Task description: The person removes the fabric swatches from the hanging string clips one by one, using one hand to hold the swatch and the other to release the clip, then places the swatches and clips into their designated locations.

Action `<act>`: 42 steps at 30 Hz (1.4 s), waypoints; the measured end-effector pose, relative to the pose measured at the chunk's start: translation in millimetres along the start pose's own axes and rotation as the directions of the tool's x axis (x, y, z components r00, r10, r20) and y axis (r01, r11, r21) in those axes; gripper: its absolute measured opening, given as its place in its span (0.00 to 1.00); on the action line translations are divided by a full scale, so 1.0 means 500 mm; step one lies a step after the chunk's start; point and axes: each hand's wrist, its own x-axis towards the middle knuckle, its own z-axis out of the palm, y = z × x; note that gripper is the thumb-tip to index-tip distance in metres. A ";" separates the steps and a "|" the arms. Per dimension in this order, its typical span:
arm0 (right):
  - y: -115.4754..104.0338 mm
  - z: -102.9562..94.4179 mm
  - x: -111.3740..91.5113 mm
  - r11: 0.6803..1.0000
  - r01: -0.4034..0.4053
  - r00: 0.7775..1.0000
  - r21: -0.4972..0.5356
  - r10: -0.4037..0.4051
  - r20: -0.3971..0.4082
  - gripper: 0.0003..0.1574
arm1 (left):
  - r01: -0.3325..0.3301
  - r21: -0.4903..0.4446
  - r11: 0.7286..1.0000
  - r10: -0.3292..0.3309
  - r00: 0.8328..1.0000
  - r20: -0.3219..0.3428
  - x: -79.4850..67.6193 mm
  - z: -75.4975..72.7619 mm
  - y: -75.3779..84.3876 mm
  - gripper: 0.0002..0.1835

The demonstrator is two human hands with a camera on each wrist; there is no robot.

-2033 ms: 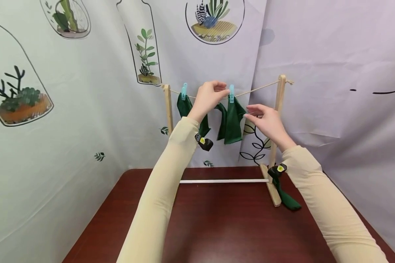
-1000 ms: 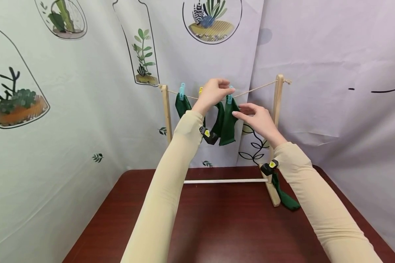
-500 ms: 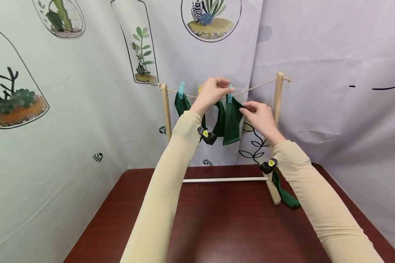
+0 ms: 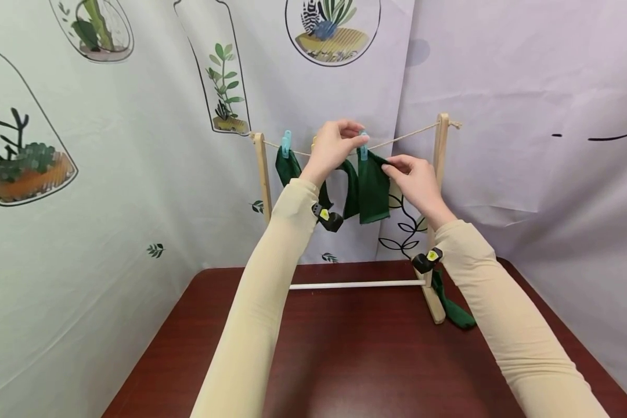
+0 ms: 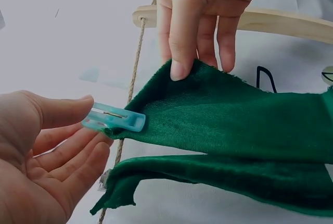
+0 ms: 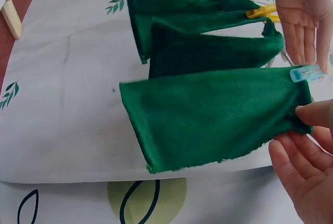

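My left hand point(image 4: 331, 148) pinches a light blue clothespin point(image 5: 117, 115) between thumb and fingers, at the rope line point(image 4: 413, 135). That clothespin bites the top edge of a green cloth piece point(image 4: 374, 191), which hangs below the rope. To the right, my right hand point(image 4: 418, 183) pinches the cloth's other top corner between thumb and fingers. A second green strip point(image 6: 203, 52) hangs beside it, and another green cloth point(image 6: 182, 8) hangs farther along, near a yellow clothespin point(image 6: 261, 11) and a second blue clothespin point(image 4: 285, 144). My left hand partly hides these in the head view.
The rope runs between a left wooden post point(image 4: 263, 168) and a right wooden post point(image 4: 441, 139), joined low by a white rod point(image 4: 355, 284). A green cloth point(image 4: 456, 313) lies by the right foot on the dark red table point(image 4: 366, 348). A printed curtain point(image 4: 151, 145) hangs behind.
My right hand came in from the right and took the cloth's corner, then moved it slightly up and right, spreading the cloth wider. My left hand stayed at the clothespin.
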 end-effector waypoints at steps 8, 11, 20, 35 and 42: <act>-0.007 -0.006 -0.001 0.995 0.012 1.000 0.097 -0.011 -0.006 0.22 | -0.027 -0.005 1.000 0.027 0.997 -0.072 -0.010 0.000 0.014 0.10; -0.011 -0.009 -0.001 0.990 0.028 0.999 0.137 -0.026 -0.020 0.22 | -0.064 -0.017 0.998 0.062 0.993 -0.096 -0.014 -0.001 0.020 0.08; -0.025 -0.021 -0.005 0.986 0.046 0.998 0.157 -0.041 -0.036 0.24 | -0.144 -0.055 0.988 0.136 0.983 -0.127 -0.023 -0.003 0.035 0.07; -0.022 -0.052 -0.025 0.979 0.063 0.997 0.192 -0.051 -0.065 0.21 | -0.148 -0.140 0.979 0.127 0.981 -0.148 -0.042 -0.026 0.041 0.11; -0.011 -0.086 -0.045 0.980 0.049 0.996 0.193 -0.034 -0.083 0.21 | -0.196 -0.154 0.968 0.166 0.968 -0.190 -0.070 -0.047 0.027 0.13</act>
